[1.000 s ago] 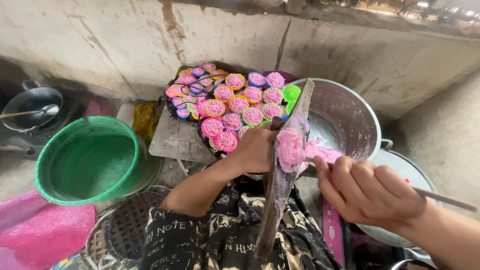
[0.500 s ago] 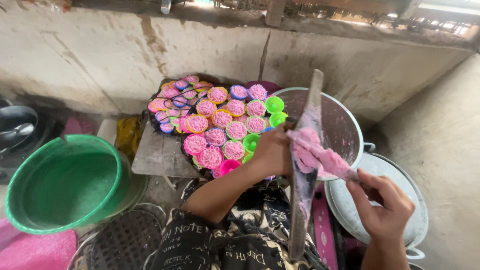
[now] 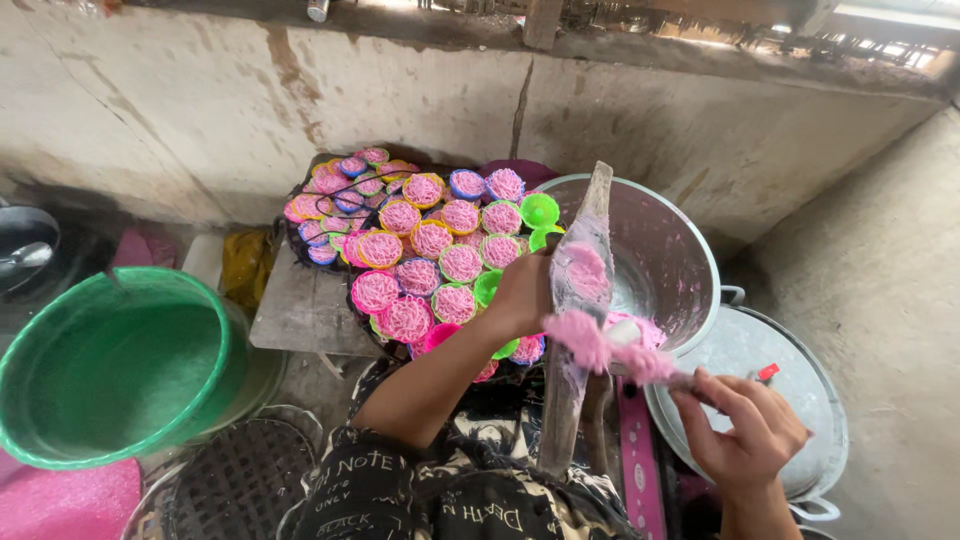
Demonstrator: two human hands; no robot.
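Note:
My left hand (image 3: pixel 522 293) grips a long wooden board (image 3: pixel 578 300) that stands on end and is smeared with pink dough (image 3: pixel 590 270). My right hand (image 3: pixel 748 432) holds a thin tool (image 3: pixel 690 380) whose end carries a lump of pink dough (image 3: pixel 600 345), pressed against the board's lower half. Just behind my left hand lie several small coloured cups filled with pink noodle nests (image 3: pixel 420 250), packed together on a low wooden stand (image 3: pixel 300 310). A big metal bowl (image 3: pixel 680 250) streaked with pink sits behind the board.
A green plastic basin (image 3: pixel 110 370) stands at the left, with a woven basket (image 3: pixel 240 480) below it and a pink bag (image 3: pixel 60 505) in the corner. A metal lid (image 3: pixel 790 370) covers a pot at the right. A rough concrete wall (image 3: pixel 200 100) closes the back.
My right hand has drawn down and right, away from the board, with the tool. The dough lump now hangs off the board's lower half. My view has shifted slightly left.

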